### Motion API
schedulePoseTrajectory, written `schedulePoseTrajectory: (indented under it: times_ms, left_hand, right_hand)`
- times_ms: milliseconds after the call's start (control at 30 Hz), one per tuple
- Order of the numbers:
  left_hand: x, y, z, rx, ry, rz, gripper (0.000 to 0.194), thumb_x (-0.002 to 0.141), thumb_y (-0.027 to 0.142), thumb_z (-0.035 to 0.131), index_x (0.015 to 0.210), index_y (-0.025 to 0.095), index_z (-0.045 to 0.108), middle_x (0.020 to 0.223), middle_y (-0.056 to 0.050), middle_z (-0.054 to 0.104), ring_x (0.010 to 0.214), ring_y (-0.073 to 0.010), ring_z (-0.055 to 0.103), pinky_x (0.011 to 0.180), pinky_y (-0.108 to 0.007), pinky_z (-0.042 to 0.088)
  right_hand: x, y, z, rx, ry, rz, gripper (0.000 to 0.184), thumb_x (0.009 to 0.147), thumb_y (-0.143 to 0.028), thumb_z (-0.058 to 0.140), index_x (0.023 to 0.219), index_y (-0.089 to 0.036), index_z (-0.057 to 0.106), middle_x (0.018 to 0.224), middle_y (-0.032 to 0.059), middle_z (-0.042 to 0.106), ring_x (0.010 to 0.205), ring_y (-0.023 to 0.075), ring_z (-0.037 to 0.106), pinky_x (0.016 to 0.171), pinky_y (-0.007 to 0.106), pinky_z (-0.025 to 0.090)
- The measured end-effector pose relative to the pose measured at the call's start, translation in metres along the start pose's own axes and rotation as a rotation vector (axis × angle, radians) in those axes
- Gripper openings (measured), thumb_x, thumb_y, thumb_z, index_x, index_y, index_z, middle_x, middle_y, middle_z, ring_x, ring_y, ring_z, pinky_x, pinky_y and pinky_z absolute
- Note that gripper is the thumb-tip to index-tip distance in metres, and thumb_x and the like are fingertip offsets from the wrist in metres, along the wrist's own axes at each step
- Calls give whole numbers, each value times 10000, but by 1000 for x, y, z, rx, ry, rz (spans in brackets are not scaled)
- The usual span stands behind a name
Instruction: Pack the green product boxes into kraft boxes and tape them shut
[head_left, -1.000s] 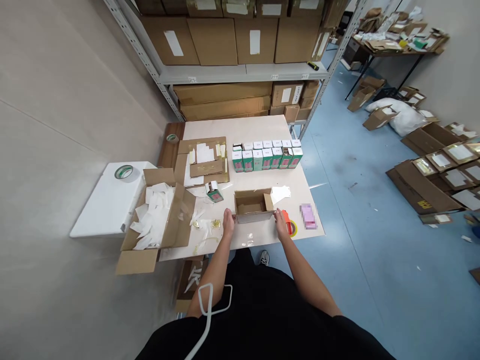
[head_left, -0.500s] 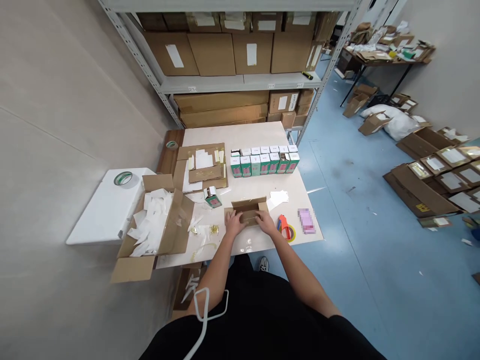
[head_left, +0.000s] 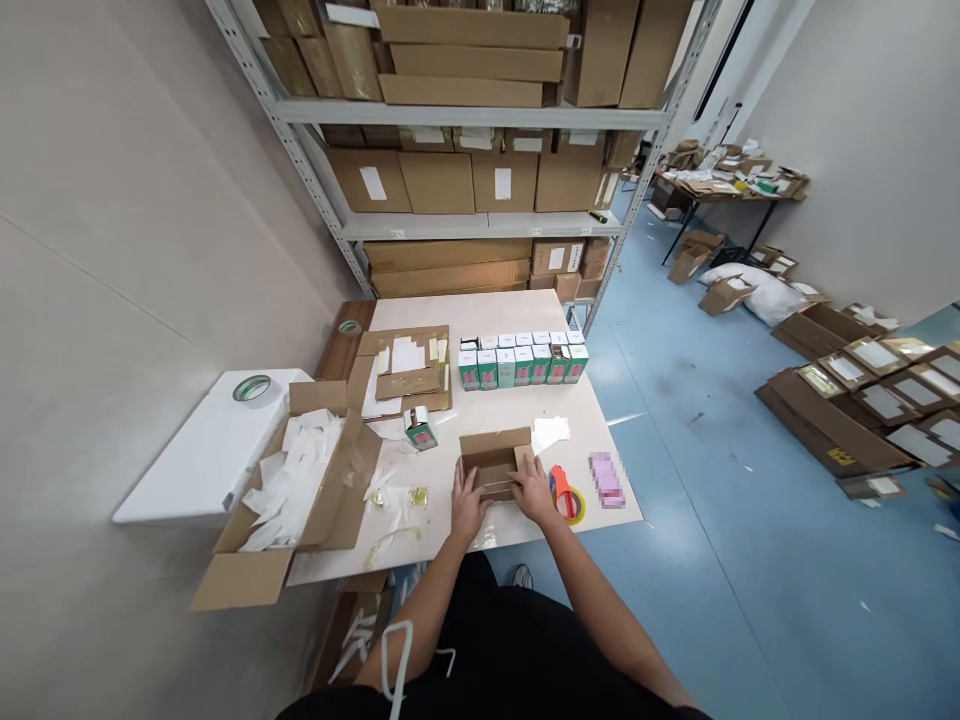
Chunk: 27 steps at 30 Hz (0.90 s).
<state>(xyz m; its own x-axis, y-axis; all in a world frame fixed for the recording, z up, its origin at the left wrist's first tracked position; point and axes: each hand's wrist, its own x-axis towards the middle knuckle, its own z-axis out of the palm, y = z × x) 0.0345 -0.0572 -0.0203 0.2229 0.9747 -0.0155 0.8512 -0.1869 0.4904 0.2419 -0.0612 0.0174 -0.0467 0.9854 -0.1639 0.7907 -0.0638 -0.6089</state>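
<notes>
A small open cardboard box (head_left: 495, 440) stands on the near part of the table, its inside facing up. My left hand (head_left: 468, 508) holds its left wall and near corner, fingers pointing forward. On the opposite side, my right hand (head_left: 532, 490) grips the right wall, with fingers bent over the edge by a small flap. A single green and white carton (head_left: 420, 428) stands left of the box. Just right of my right hand lie an orange-red tape dispenser (head_left: 559, 488) and a yellow-rimmed tape roll (head_left: 576, 506). White paper slips (head_left: 550, 432) lie behind that hand.
Rows of green and white cartons (head_left: 521, 366) stand farther back on the table (head_left: 480, 310). Flattened cardboard (head_left: 409, 384) lies at left. A large open carton (head_left: 352, 490) of white paper strips stands at the left edge. Shelving (head_left: 480, 228) with boxes rises behind.
The view has tilted up, showing more shelving. Both hands have shifted on the small box; its side flaps no longer stick outward as before and its opening looks wider.
</notes>
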Motion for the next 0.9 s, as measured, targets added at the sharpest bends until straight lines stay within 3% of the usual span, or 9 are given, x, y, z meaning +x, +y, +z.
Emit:
schedulePoseTrajectory:
  times_ms: [133,300,467,633,767,900]
  left_hand:
    - [3,4,-36,16,43,8,118,846,303,734,923,256,809,1647,-37,445,1630,-386,46,1296,-622,243]
    - [-13,-3,-69,14,65,-60,90,833,311,770,867,232,796,1627,-65,472,1629,-393,48,1304,-598,234]
    - [-55,-13,-86,12,158,-180,143,838,364,785,888,230,790,1614,-80,487,1632,-375,32,1325,-566,194]
    - [-104,-16,-98,8,178,-284,116,828,325,797,879,221,791,1635,-79,455,1633,-378,4,1336,-562,168]
    - [-136,-19,-107,68,228,-415,148,827,345,799,912,223,792,1625,-85,468,1628,-402,12,1311,-625,201]
    - [-163,-29,-116,126,268,-435,164,824,348,804,885,196,787,1587,-129,511,1611,-459,82,1245,-679,306]
  right_hand:
    - [-6,-6,-13,-20,78,-32,363,933,-241,610,1246,-337,768,1695,15,365,1611,397,153,1221,597,303]
    - [-9,-11,-27,42,242,-38,443,1001,-365,534,1423,-282,640,1737,57,249,1610,368,152,1216,559,333]
    - [-8,-21,-33,147,182,-70,500,1036,-461,465,1461,-236,602,1707,104,309,1587,350,229,1246,544,304]
    - [-16,-64,-14,252,133,-262,634,1047,-495,422,1614,-212,396,1710,126,294,1569,302,288,1267,509,295]
    - [-20,-105,10,220,-17,-400,621,1034,-485,463,1599,-228,427,1701,115,321,1562,300,311,1262,515,320]
    - [-7,-140,31,246,-71,-544,589,1022,-466,504,1548,-199,493,1663,148,385,1528,309,374,1244,536,355]
